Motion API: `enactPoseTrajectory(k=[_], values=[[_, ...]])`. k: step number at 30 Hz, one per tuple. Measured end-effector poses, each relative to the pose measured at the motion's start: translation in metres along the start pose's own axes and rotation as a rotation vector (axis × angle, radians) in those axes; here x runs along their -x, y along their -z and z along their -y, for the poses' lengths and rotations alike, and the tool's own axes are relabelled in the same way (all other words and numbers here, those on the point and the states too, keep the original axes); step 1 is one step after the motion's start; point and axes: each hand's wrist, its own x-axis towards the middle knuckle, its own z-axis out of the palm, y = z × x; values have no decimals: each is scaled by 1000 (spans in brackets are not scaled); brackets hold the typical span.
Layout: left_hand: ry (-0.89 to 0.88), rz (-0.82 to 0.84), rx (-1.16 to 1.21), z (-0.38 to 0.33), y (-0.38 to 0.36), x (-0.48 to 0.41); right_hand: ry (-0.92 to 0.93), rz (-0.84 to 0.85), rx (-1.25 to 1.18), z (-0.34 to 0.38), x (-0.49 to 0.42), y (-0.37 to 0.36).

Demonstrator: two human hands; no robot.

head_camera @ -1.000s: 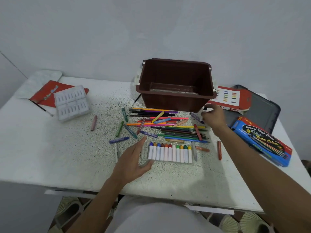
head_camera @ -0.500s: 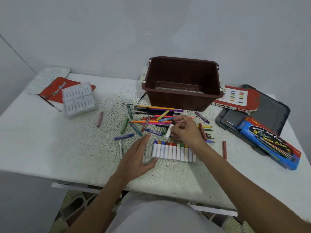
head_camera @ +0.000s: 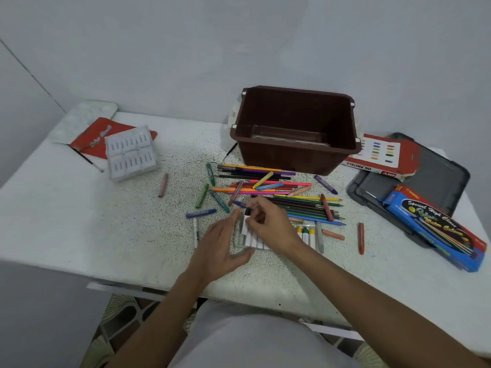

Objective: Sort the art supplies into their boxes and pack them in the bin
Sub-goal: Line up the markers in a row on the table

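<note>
A clear marker case point(head_camera: 310, 236) lies near the table's front edge, filled with a row of white markers. My right hand point(head_camera: 268, 224) pinches a white marker with a black cap point(head_camera: 246, 221) over the case's left end. My left hand point(head_camera: 220, 245) rests against the case's left side with straight fingers. Behind the case lie loose colour pencils point(head_camera: 300, 205) and oil pastels point(head_camera: 202, 195). A brown bin point(head_camera: 295, 158) stands behind them, with a clear box inside.
A white plastic tray point(head_camera: 131, 152) and a red packet point(head_camera: 98, 134) lie at the back left. On the right are a red oil pastel box point(head_camera: 382, 158), a grey lid point(head_camera: 435, 173) and a blue water colour box point(head_camera: 435, 224). The table's front edge is close.
My right hand took a marker from beside the bin and brought it left and down to the case's left end. The left hand stayed at the case. The camera view shifted.
</note>
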Motion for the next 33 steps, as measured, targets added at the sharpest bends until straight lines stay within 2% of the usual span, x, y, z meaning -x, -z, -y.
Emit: enactPoseTrajectory(k=[4, 9, 16, 33], values=[[-11, 0, 7, 0, 0, -1, 26, 30, 51, -2, 1, -6], [-16, -1, 14, 1, 0, -2, 87, 17, 253, -6, 3, -12], [1, -2, 10, 0, 0, -2, 118, 24, 287, -11, 3, -10], [18, 12, 11, 1, -1, -2, 223, -47, 595, -22, 8, -20]])
